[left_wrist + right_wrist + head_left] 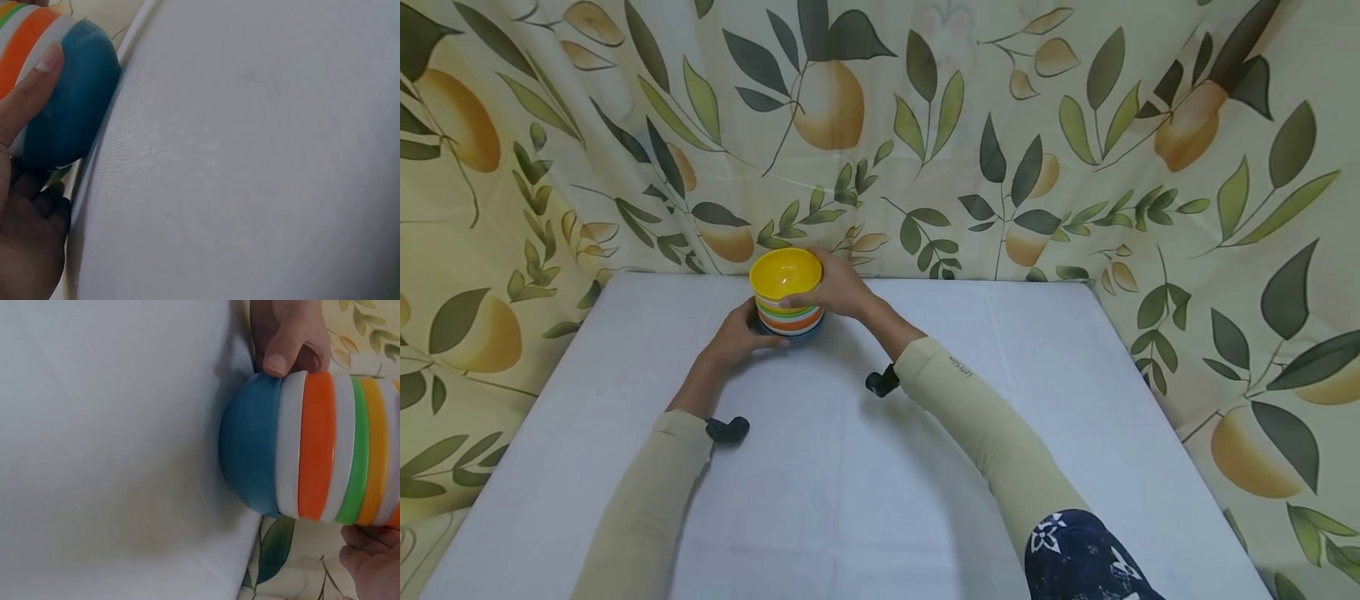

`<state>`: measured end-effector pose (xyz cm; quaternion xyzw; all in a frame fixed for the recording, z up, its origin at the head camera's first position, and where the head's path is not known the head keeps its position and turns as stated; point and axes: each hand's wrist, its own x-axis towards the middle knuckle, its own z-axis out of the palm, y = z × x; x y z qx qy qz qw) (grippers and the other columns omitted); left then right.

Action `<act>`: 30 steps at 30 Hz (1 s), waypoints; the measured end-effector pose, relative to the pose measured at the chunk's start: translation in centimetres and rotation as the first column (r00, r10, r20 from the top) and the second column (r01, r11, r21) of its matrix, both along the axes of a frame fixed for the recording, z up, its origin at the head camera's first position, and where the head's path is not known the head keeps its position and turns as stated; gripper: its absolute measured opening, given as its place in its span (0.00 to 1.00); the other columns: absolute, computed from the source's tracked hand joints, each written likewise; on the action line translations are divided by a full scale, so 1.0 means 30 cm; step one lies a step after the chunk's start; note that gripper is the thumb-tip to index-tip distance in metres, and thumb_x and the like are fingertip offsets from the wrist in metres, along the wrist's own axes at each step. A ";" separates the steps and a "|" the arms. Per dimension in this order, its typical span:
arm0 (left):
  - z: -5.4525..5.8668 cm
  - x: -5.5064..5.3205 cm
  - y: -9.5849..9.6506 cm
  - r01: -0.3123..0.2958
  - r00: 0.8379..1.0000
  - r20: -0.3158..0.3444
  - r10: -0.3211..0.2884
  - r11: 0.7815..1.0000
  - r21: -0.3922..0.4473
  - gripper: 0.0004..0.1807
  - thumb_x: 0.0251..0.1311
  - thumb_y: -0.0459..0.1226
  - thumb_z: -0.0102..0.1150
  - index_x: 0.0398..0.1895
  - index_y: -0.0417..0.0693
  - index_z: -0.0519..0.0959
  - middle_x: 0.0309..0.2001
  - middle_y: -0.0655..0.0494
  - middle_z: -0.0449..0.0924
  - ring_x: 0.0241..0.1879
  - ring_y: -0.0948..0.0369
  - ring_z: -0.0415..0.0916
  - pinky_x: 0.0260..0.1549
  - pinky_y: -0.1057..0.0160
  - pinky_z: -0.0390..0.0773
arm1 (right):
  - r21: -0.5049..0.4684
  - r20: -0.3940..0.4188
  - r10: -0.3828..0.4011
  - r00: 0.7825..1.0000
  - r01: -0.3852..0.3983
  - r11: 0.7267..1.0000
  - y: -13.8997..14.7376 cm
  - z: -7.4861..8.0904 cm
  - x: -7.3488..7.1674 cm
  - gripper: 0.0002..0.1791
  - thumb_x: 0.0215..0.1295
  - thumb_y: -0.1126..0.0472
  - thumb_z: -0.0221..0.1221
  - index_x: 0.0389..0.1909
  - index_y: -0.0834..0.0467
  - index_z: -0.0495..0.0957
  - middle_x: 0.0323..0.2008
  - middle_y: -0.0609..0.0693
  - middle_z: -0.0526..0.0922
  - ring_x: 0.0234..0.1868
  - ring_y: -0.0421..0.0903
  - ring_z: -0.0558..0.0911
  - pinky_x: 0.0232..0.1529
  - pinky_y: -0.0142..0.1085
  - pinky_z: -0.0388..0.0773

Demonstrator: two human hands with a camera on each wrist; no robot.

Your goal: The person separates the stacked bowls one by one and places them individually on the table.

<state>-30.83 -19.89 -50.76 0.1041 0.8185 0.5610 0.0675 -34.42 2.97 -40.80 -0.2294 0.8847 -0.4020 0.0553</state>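
Observation:
A stack of nested bowls stands at the table's far edge, left of centre in the head view. On top is a yellow bowl [785, 273]; at the bottom sits a blue bowl [250, 447]. Between them show white, green, yellow and orange bowl [317, 447] rims. My left hand [733, 337] holds the stack low on its left side, its thumb against the blue bowl and the white rim above. Higher up, on the right side, my right hand [838, 287] grips the upper bowls, its thumb across the front below the yellow rim. Some fingers are hidden behind the stack.
A white-covered table [850, 467] extends toward me from the stack. Right behind its far edge hangs a curtain [925, 183] printed with fruit and leaves. Dark wrist devices [727, 430] stick out at both sleeve cuffs.

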 end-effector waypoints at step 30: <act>-0.008 -0.018 -0.016 0.003 1.000 -0.012 -0.003 1.000 -0.014 0.56 0.52 0.38 0.84 0.81 0.46 0.61 0.73 0.46 0.69 0.72 0.47 0.63 0.77 0.44 0.58 | -0.132 0.016 0.026 1.000 -0.023 0.991 0.010 -0.001 -0.019 0.48 0.58 0.47 0.78 0.76 0.60 0.69 0.63 0.53 0.80 0.59 0.47 0.79 0.63 0.38 0.78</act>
